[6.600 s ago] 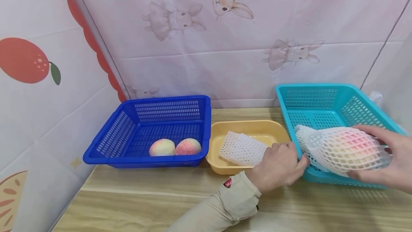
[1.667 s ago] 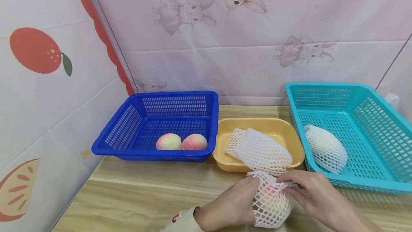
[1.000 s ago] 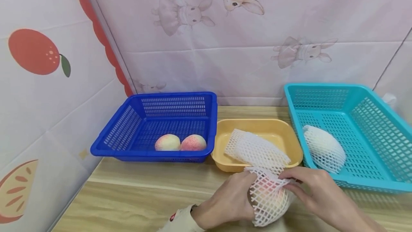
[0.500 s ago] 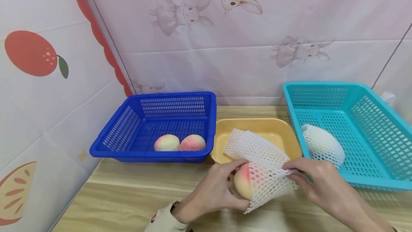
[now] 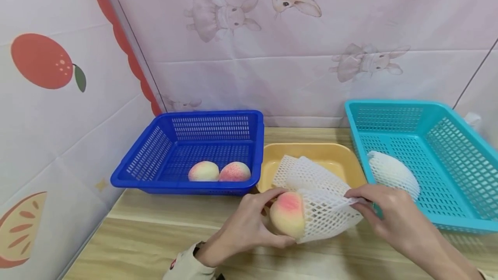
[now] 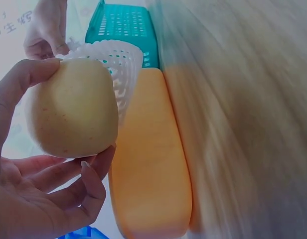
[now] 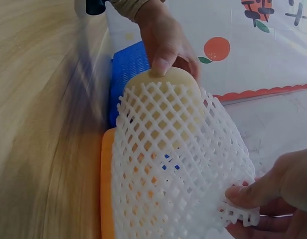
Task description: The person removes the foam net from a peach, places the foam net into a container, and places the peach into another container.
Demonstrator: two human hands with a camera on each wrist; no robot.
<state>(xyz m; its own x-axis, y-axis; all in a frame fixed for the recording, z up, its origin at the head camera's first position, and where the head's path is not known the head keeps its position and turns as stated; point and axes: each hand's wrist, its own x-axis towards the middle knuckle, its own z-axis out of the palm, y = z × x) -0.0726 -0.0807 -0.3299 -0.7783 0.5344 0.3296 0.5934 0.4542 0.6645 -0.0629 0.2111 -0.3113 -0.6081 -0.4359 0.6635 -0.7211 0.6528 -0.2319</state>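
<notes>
white netting, pinched by the right hand, could tear if tugged; the peach, gripped by the left hand, might slip if its fingers loosen.

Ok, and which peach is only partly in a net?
The peach in the left hand: the white net covers just part of it. The two peaches in the blue basket are bare, and the fruit in the turquoise basket looks fully wrapped.

R fingers pinching wht net, L fingers gripping fruit partly in, blue bskt, orange tub
</notes>
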